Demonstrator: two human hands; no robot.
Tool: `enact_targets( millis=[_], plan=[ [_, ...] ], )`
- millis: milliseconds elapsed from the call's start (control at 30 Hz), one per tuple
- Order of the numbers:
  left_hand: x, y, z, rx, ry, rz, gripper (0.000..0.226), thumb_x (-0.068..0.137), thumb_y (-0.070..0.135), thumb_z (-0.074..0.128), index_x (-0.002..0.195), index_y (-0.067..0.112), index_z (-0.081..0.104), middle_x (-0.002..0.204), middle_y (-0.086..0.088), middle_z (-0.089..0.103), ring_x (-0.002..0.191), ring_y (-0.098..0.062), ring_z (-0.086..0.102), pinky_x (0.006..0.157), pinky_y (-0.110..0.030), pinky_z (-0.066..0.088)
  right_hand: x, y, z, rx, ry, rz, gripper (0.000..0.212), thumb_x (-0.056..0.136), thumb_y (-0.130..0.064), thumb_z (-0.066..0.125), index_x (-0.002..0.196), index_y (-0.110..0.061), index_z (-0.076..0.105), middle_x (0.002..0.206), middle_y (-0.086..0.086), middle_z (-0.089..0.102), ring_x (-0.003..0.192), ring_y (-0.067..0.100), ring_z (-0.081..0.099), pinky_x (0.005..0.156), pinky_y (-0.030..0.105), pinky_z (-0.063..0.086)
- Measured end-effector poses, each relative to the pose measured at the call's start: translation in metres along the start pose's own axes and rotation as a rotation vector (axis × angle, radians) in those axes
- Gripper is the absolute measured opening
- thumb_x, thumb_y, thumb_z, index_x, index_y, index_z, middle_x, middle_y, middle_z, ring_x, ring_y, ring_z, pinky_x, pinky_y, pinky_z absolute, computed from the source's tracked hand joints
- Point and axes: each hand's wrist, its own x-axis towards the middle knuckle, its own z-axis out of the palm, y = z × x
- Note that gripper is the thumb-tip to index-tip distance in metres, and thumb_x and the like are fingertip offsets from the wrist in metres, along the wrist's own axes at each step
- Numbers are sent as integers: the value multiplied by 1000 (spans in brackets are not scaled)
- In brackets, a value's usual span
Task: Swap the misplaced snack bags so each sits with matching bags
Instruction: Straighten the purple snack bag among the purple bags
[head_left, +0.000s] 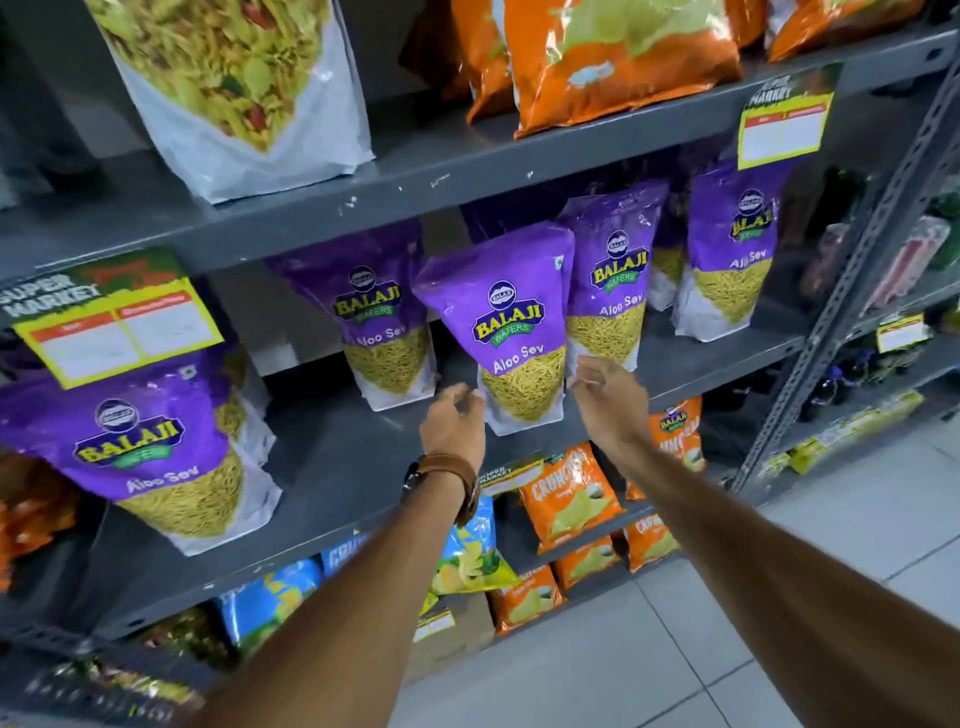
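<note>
A purple Balaji Aloo Sev bag (511, 332) stands upright on the grey middle shelf (337, 467), in a row of matching purple bags (374, 322) (613, 280) (732, 244). My left hand (452, 421), with a brown watch strap on its wrist, is at the bag's lower left edge with its fingers loosely curled. At the lower right edge is my right hand (608, 400), fingers spread. Neither hand visibly grips the bag. Another large purple bag (140, 447) stands at the near left.
On the upper shelf stand a white bag of mixed snack (234, 93) and orange bags (623, 62). Below are orange crisp bags (566, 493), blue bags (270, 597) and a yellow-and-blue bag (472, 556). Price tags (114, 322) (779, 124) hang from shelf edges. Tiled floor (649, 649) lies to the right.
</note>
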Motion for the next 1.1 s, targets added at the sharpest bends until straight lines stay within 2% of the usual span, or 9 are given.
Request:
enact_targets(
  millis=[67, 200, 333, 400, 500, 600, 767, 967, 1100],
  plan=[
    [5, -2, 7, 57, -14, 1, 48, 99, 30, 57, 143, 11, 54, 146, -14, 58, 135, -35, 53, 113, -40, 42, 7, 2, 9, -30, -33, -56, 30, 100, -20, 59, 125, -4, 66, 129, 15, 70, 119, 34, 64, 103, 42, 49],
    [13, -5, 16, 104, -70, -3, 60, 102, 30, 54, 155, 11, 36, 158, -14, 45, 144, -36, 43, 114, -41, 38, 20, 11, 24, -75, -77, -131, 22, 102, -20, 55, 114, -8, 69, 114, 13, 74, 110, 35, 67, 88, 39, 47],
    [14, -12, 18, 155, -109, 26, 39, 98, 26, 56, 135, 13, 56, 133, -16, 65, 123, -39, 60, 96, -40, 48, 19, 13, 31, -75, -90, -176, 25, 102, -30, 53, 110, -13, 71, 95, 5, 74, 96, 29, 70, 74, 32, 43],
    [11, -17, 14, 165, -86, 28, 36, 96, 24, 57, 131, 17, 59, 124, -13, 69, 115, -38, 63, 91, -37, 49, 13, 10, 36, -43, -115, -167, 23, 101, -29, 58, 112, -15, 72, 94, 3, 78, 90, 23, 71, 71, 27, 45],
    [5, -23, -3, 165, -44, 27, 34, 97, 23, 57, 130, 18, 62, 122, -11, 71, 115, -37, 64, 89, -35, 48, 4, 4, 47, -10, -153, -197, 40, 92, -43, 55, 117, -17, 71, 97, 6, 80, 94, 29, 75, 79, 41, 56],
    [-1, -30, -29, 139, -10, 12, 28, 98, 21, 57, 124, 17, 66, 121, -10, 72, 114, -35, 64, 83, -28, 42, -6, 0, 65, 56, -181, -213, 52, 84, -52, 53, 120, -18, 71, 102, 5, 81, 97, 32, 76, 84, 51, 57],
    [-1, -50, -71, 163, 32, 4, 33, 97, 25, 58, 129, 21, 65, 122, -11, 73, 116, -35, 65, 94, -37, 51, -28, -20, 103, 94, -247, -230, 41, 84, -45, 56, 120, -28, 67, 102, 4, 81, 96, 29, 75, 87, 53, 57],
    [-1, -63, -100, 142, 64, 1, 37, 98, 24, 58, 134, 19, 62, 128, -9, 71, 120, -31, 64, 97, -34, 49, -40, -31, 131, 62, -272, -239, 45, 88, -41, 53, 123, -19, 70, 103, 0, 80, 93, 23, 75, 84, 40, 57],
    [0, -66, -100, 132, 65, 10, 35, 99, 25, 56, 133, 18, 63, 125, -8, 72, 117, -30, 65, 88, -27, 44, -39, -30, 134, 46, -256, -276, 47, 90, -42, 52, 126, -18, 70, 106, -1, 80, 94, 14, 72, 69, 3, 42]
  ],
)
